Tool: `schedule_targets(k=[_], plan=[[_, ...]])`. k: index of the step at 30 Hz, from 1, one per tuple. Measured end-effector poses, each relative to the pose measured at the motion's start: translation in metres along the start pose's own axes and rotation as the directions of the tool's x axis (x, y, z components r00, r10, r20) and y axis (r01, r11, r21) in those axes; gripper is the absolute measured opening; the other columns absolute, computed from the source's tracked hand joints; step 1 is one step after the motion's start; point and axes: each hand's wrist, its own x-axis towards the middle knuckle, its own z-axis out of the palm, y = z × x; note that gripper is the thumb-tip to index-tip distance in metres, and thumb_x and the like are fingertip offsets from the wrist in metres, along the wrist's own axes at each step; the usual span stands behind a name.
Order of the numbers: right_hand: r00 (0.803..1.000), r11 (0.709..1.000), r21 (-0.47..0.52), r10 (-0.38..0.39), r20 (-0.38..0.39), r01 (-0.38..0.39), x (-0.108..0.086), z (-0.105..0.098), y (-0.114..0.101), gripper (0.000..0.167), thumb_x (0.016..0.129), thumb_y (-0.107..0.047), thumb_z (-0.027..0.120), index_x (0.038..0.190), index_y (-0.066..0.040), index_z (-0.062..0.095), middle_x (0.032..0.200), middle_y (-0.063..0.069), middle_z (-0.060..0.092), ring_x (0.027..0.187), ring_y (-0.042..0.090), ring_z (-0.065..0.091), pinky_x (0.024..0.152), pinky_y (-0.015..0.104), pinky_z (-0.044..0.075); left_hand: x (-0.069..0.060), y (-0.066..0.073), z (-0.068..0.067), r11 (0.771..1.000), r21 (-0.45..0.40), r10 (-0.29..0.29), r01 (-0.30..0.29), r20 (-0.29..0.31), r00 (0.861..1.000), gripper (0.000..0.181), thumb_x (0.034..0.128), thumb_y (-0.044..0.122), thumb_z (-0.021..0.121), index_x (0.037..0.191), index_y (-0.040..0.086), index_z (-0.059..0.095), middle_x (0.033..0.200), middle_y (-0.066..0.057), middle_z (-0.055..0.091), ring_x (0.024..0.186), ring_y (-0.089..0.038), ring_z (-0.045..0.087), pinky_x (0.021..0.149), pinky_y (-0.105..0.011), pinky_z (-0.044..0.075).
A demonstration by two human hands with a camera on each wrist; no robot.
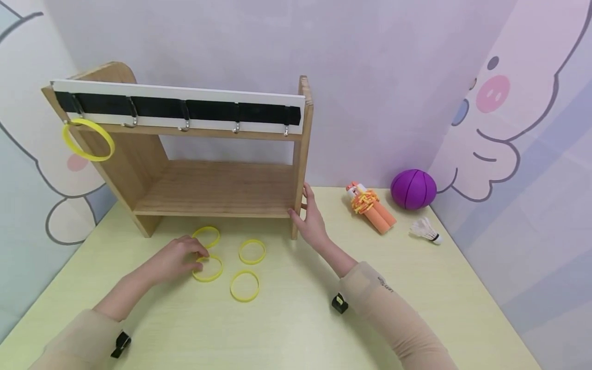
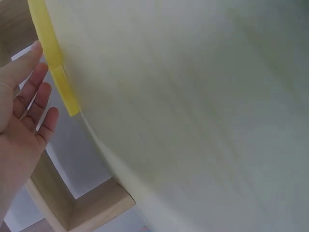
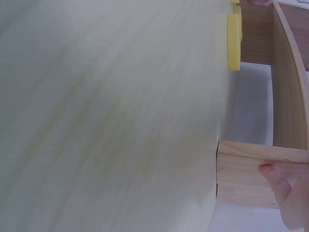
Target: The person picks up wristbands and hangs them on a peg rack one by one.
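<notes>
My left hand (image 1: 178, 259) reaches over the table with slightly bent fingers at the left edge of a thin yellow ring (image 1: 219, 275). In the left wrist view its fingertips are beside the yellow ring (image 2: 50, 36); a firm pinch is not visible. My right hand (image 1: 312, 221) grips the right side panel of a wooden shelf (image 1: 222, 187), thumb at the front edge and fingers farther back. The right wrist view shows the thumb on that panel (image 3: 241, 176). Other yellow rings lie nearby: one behind (image 1: 206, 227), two to the right (image 1: 252, 263) (image 1: 245, 300).
A white and black rail (image 1: 208, 110) with several metal hooks runs across the shelf's top. Another yellow ring (image 1: 111, 146) hangs on its leftmost hook. Farther right are an orange toy piece (image 1: 376, 218) with small bands, a purple ball (image 1: 413, 189) and a shuttlecock (image 1: 424, 229).
</notes>
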Motion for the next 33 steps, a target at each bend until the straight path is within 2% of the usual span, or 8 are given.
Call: schedule_targets(k=[2,10,15,23,27,33], plan=[[1.0,1.0,-0.004,0.0,0.0,0.0,0.0,0.0,0.0,0.078,0.09,-0.014,0.062,0.15,-0.026,0.012,0.149,0.014,0.033,0.113,0.036,0.057,0.081,0.055,0.051,0.002,-0.003,0.001,1.0,0.007,-0.001,0.001,-0.012,1.0,0.024,0.0708,0.011,0.081,0.093,0.013,0.071,0.09,0.007,0.066,0.084,-0.014,0.058,0.074,-0.033,0.05],[1.0,1.0,-0.019,0.002,0.005,-0.002,0.001,0.0,0.003,0.078,0.091,-0.017,0.062,0.15,-0.027,0.011,0.15,0.013,0.032,0.113,0.036,0.057,0.08,0.056,0.051,0.012,-0.012,0.003,0.999,-0.033,-0.029,0.03,0.033,0.999,0.017,0.0743,0.008,0.078,0.088,0.014,0.07,0.086,0.008,0.065,0.08,-0.01,0.056,0.07,-0.028,0.051],[1.0,1.0,-0.023,0.005,0.008,-0.005,0.001,0.0,0.003,0.078,0.091,-0.017,0.062,0.15,-0.027,0.011,0.15,0.013,0.031,0.113,0.035,0.057,0.08,0.053,0.052,0.016,-0.015,0.004,0.999,-0.047,-0.025,0.027,0.037,0.999,0.014,0.075,0.006,0.077,0.084,0.015,0.07,0.081,0.01,0.065,0.076,-0.006,0.056,0.067,-0.025,0.051],[1.0,1.0,-0.03,0.006,0.016,-0.006,0.0,0.0,0.001,0.077,0.092,-0.017,0.061,0.149,-0.028,0.011,0.151,0.012,0.031,0.113,0.036,0.056,0.08,0.05,0.053,0.021,-0.007,-0.002,0.998,-0.064,-0.019,0.019,-0.003,1.0,0.011,0.0775,0.006,0.075,0.08,0.014,0.069,0.079,0.009,0.065,0.076,-0.008,0.059,0.069,-0.028,0.053],[1.0,0.999,-0.033,0.009,0.018,-0.009,0.0,0.0,0.001,0.078,0.092,-0.017,0.061,0.15,-0.028,0.01,0.151,0.012,0.03,0.114,0.035,0.056,0.081,0.051,0.052,0.022,-0.001,-0.009,0.996,-0.076,-0.036,0.037,0.012,0.999,0.01,0.0789,0.006,0.074,0.081,0.013,0.068,0.079,0.008,0.065,0.077,-0.01,0.059,0.07,-0.032,0.054],[1.0,1.0,-0.025,0.006,0.009,-0.005,0.0,0.0,0.001,0.078,0.091,-0.017,0.062,0.15,-0.027,0.011,0.15,0.013,0.031,0.114,0.035,0.056,0.08,0.052,0.053,0.025,0.007,-0.02,0.994,-0.093,-0.047,0.051,0.045,0.998,0.009,0.0808,0.005,0.072,0.081,0.013,0.066,0.077,0.008,0.063,0.075,-0.009,0.058,0.068,-0.03,0.053]])
